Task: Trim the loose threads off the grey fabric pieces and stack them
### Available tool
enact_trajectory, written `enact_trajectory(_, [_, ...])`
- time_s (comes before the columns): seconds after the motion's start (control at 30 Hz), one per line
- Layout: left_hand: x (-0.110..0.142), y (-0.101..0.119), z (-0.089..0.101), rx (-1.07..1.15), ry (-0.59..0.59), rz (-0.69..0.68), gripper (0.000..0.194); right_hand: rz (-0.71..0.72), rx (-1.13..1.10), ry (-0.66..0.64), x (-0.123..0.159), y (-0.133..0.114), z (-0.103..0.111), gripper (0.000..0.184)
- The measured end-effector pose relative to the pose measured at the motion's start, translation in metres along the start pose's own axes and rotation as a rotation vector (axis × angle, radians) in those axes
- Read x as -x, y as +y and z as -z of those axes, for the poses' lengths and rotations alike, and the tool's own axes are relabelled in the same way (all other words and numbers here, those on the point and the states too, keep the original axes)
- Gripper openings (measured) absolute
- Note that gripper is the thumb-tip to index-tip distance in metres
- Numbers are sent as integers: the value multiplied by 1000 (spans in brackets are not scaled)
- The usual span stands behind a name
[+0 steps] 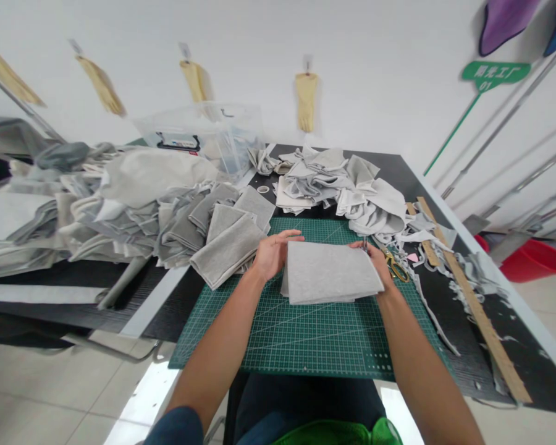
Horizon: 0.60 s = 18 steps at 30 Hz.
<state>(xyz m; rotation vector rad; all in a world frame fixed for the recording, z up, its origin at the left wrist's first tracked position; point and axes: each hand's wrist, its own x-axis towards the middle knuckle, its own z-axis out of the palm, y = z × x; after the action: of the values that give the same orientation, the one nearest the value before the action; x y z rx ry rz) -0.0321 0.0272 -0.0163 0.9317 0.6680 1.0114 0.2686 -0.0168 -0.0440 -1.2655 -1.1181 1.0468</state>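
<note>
A folded piece of light grey cloth (331,272), with several layers showing along its lower edge, is between my two hands above the green cutting mat (306,346). My left hand (272,254) holds its left side; the index finger is stretched out along the top, and part of the hand is hidden by the cloth. At the right edge my right hand (376,261) grips the cloth. A small dark metal object (365,244) shows at its fingertips, too small to name. Scissors with gold handles (398,269) lie just right of that hand.
Folded grey cloths (231,241) overlap the mat's left edge, beside a large fabric heap (134,179). More crumpled cloth (324,173) lies behind the mat. Right are a wooden ruler (477,309) and fabric scraps. A clear plastic box (236,142) stands at the back.
</note>
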Motion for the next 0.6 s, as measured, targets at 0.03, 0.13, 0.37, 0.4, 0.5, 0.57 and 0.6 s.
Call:
enact_trajectory(0.03, [1,-1,1,-22,-17,18,57,7,35,10,0,0,-1,35])
enact_trajectory(0.13, [2,-9,3,-359,-42,36,70,28,155,38,1,2,-5,34])
enact_trajectory(0.37, [-5,-17,9,-944,197,-223,28,75,434,184,-5,4,-8,35])
enact_trajectory(0.4, [-6,-14,10,-954,241,-246,29,85,462,209,-7,3,-12,36])
enact_trajectory(0.5, [-6,-2,13,-1011,395,-324,33,109,502,176,-9,2,-34,37])
enact_trajectory(0.57, [-2,5,15,-1056,482,-372,37,107,501,73,-11,3,-57,36])
enact_trajectory(0.6, [1,7,16,-1078,520,-392,39,92,496,28,-11,4,-70,38])
